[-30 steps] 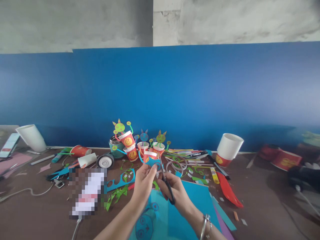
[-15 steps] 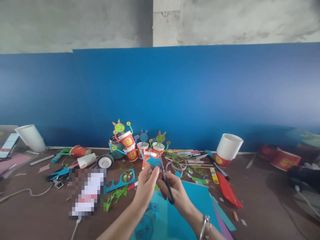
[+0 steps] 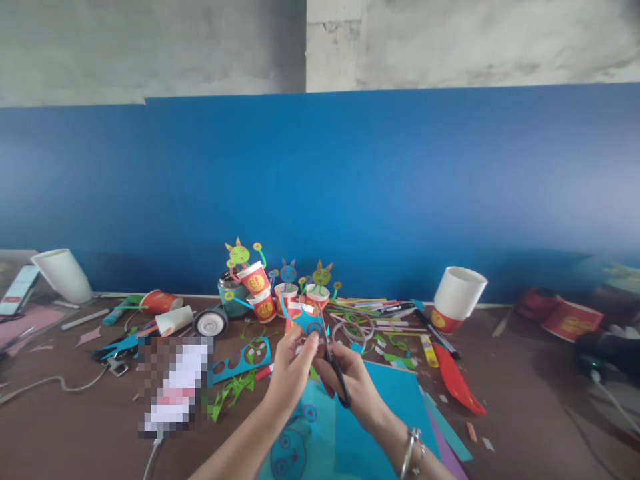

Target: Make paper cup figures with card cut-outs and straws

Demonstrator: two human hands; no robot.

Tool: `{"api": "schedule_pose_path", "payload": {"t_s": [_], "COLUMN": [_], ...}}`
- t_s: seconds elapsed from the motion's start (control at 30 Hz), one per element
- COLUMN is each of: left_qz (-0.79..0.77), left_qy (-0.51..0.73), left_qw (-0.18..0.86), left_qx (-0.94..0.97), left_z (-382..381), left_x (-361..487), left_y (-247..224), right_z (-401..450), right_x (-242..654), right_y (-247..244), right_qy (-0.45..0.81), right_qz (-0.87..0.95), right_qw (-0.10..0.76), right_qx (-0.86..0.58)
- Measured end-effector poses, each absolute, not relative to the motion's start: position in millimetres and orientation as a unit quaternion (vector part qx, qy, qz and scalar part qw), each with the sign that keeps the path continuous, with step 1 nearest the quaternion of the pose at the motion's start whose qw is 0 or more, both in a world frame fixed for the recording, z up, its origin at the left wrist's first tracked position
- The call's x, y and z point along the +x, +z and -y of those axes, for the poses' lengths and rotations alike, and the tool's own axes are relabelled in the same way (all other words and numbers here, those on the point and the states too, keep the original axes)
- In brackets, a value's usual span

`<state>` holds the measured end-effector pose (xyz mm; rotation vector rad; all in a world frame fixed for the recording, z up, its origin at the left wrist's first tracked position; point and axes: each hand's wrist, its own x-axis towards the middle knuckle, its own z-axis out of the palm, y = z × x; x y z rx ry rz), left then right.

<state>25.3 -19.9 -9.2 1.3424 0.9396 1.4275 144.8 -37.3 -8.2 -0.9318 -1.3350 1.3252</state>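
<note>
My left hand [image 3: 295,363] pinches a small piece of blue paper [image 3: 309,325] that has a round drawn shape on it. Black-handled scissors [image 3: 341,383] are gripped in my right hand [image 3: 353,377], their blades pointing up beside the paper's right edge. Below my hands lie sheets of blue paper [image 3: 375,427], and a face with round eyes is drawn on the lighter sheet [image 3: 290,453]. Just beyond stand red-and-white paper cups [image 3: 263,305] bearing paper animal heads, the green head [image 3: 239,254] highest.
A blurred-out phone [image 3: 177,387] with a cable lies left, near green paper scraps [image 3: 233,393] and a blue strip with holes [image 3: 245,360]. On the right are stacked paper cups [image 3: 457,297], a glue stick [image 3: 429,351] and a red plastic piece [image 3: 457,383]. A blue partition [image 3: 350,187] runs behind.
A small blue sliver now stands out at the paper's right edge, beyond the scissor blades. Both hands stay in nearly the same place, still holding the paper and scissors.
</note>
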Motion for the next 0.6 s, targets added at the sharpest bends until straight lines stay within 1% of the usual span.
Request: {"api": "schedule_pose_path", "payload": {"t_s": [0.37, 0.6], "left_qz": [-0.377, -0.369], "left_qy": [0.555, 0.532], "left_qw": [0.480, 0.515], "left_qx": [0.565, 0.562], "left_z": [15.5, 9.3], "left_x": [17.4, 9.4], "left_y": [2.0, 1.1], "right_z": [34.1, 33.2], "right_x": [147.1, 148.4], "right_y": [-9.7, -10.2], "right_qy": [0.554, 0.559], "right_qz": [0.555, 0.554], "right_qw": [0.484, 0.470], "right_qx": [-0.389, -0.400]}}
